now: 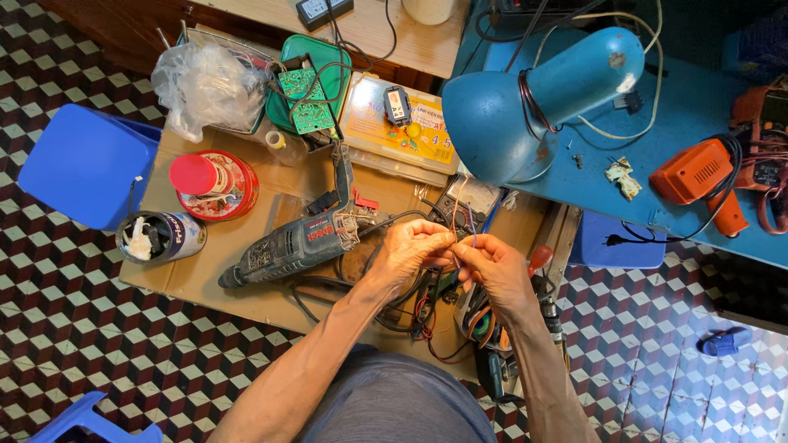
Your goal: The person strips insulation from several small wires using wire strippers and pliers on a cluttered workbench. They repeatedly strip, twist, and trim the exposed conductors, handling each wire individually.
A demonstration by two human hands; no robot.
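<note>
Both of your hands were pinched on the same thin wires [456,215], meeting at the fingertips. Left hand [413,248] gripped them from the left, right hand [491,261] from the right, thumbs and forefingers touching or nearly so at the join.

Key relation: the wires' long axis ran up and away from your fingertips, toward the multimeter [470,201] just beyond both hands. An orange strand and a bluish one showed; whether more were in the pinch, I couldn't tell.

The rotary hammer drill [297,242] lay just left of your left hand, its long axis pointing down-left and away from that hand, opened rear end nearest your knuckles. Left hand was clearly the nearer one to it.

Blue desk lamp [525,98] sat beyond your right hand, well apart. Red-handled screwdriver [538,259] was just right of your right hand, untouched.
</note>
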